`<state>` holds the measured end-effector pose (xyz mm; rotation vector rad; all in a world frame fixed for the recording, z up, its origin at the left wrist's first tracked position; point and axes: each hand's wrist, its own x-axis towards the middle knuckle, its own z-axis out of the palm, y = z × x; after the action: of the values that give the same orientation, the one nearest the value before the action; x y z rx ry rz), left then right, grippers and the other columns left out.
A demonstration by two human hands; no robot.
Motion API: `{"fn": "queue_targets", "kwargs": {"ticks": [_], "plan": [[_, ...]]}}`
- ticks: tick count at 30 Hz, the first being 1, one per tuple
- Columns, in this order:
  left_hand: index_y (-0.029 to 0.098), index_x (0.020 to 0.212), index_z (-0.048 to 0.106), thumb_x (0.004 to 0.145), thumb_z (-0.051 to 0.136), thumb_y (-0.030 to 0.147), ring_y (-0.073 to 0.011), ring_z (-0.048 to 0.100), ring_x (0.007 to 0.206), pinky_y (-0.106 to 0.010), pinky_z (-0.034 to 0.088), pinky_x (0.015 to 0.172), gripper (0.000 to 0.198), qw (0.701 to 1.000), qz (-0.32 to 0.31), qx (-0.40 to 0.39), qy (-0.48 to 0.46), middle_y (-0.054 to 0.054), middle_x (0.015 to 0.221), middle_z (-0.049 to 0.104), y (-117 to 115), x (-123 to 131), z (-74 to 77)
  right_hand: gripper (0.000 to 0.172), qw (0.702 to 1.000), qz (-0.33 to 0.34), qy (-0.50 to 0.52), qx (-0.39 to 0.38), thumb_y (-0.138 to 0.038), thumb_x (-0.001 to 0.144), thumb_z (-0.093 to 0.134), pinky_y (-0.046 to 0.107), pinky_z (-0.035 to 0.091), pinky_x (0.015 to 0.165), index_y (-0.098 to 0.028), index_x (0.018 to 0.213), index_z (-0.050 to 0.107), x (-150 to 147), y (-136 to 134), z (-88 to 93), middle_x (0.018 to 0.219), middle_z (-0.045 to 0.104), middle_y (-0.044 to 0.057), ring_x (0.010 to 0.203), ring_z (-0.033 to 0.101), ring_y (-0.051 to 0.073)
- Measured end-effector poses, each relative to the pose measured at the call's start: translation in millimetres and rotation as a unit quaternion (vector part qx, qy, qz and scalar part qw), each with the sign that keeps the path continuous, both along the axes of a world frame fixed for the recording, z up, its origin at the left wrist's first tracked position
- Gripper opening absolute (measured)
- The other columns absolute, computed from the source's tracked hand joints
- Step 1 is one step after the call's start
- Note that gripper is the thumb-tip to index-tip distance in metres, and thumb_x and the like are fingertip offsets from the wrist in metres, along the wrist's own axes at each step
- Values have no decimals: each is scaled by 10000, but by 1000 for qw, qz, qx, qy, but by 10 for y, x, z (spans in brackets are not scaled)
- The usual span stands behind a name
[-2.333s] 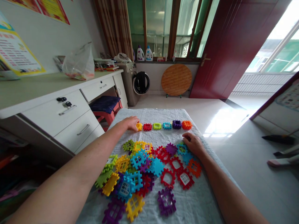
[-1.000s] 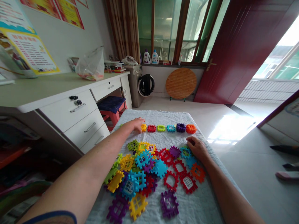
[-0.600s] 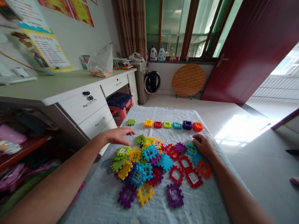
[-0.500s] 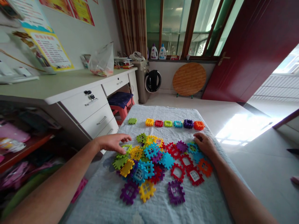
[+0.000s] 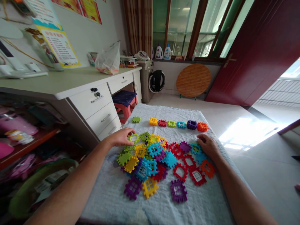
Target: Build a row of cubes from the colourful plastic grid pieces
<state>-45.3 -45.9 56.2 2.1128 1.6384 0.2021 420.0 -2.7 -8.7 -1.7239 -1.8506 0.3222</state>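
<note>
My left hand [image 5: 122,136] pinches a light green building tile with a white window grid [image 5: 133,138] at the left edge of a loose pile. Below that hand lie a solid green tile [image 5: 123,158] and a yellow window tile [image 5: 140,151]. My right hand [image 5: 207,144] rests at the pile's right side, fingers curled, close to a blue tile [image 5: 201,157] and an orange tile [image 5: 207,168]; whether it grips anything is hidden. Red tiles [image 5: 180,172] and blue tiles [image 5: 143,170] fill the middle. Behind the pile, a row of small stacks runs from yellow [image 5: 153,121] to orange [image 5: 202,126].
A pale blue cloth [image 5: 112,200] covers the table. One green tile [image 5: 136,119] lies alone left of the row. A white desk [image 5: 91,103] and a red stool [image 5: 126,109] stand to the left, a dark red door [image 5: 253,56] to the right.
My left hand has closed on the light green window tile and lifted it slightly up and away from the pile. My right hand has hardly moved. The view has shifted a little.
</note>
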Motion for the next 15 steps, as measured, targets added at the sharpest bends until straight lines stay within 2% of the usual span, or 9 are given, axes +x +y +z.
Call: {"fn": "queue_targets", "kwargs": {"ticks": [4, 6, 9, 12, 15], "plan": [[176, 1199, 507, 610, 676, 389, -274, 516, 1124, -351, 409, 971, 649, 991, 55, 120, 29, -113, 1213, 503, 2, 7, -94, 280, 1000, -1, -3, 1, -374, 756, 488, 311, 449, 701, -202, 909, 648, -9, -18, 29, 738, 662, 29, 697, 604, 184], [170, 1121, 550, 648, 644, 418, -284, 516, 1128, -359, 392, 986, 542, 985, 72, 149, 46, -113, 1166, 531, -66, -14, -72, 284, 1000, 0, -1, -3, -370, 752, 489, 308, 448, 703, -198, 911, 649, -15, -23, 43, 750, 665, 32, 703, 605, 183], [191, 948, 593, 683, 610, 472, -249, 587, 972, -317, 447, 871, 387, 994, 59, 84, 47, -67, 1000, 601, -218, -69, -5, 288, 1000, 1, -2, -3, -366, 749, 488, 306, 446, 704, -196, 916, 649, -14, -19, 42, 767, 668, 35, 712, 607, 183], [202, 908, 593, 627, 662, 472, -221, 598, 866, -280, 459, 766, 395, 999, 31, 8, 41, -36, 920, 630, -348, -95, 12, 290, 1000, 5, -1, 4, -364, 744, 489, 308, 447, 697, -190, 910, 650, -11, -9, 27, 764, 668, 36, 704, 604, 183], [197, 895, 607, 621, 660, 424, -214, 598, 836, -272, 451, 747, 359, 998, 30, 19, 45, -38, 905, 649, -409, -66, -15, 283, 1000, 2, 3, 5, -356, 740, 490, 310, 446, 699, -190, 904, 651, -18, -13, 28, 760, 669, 35, 705, 605, 185]]}}
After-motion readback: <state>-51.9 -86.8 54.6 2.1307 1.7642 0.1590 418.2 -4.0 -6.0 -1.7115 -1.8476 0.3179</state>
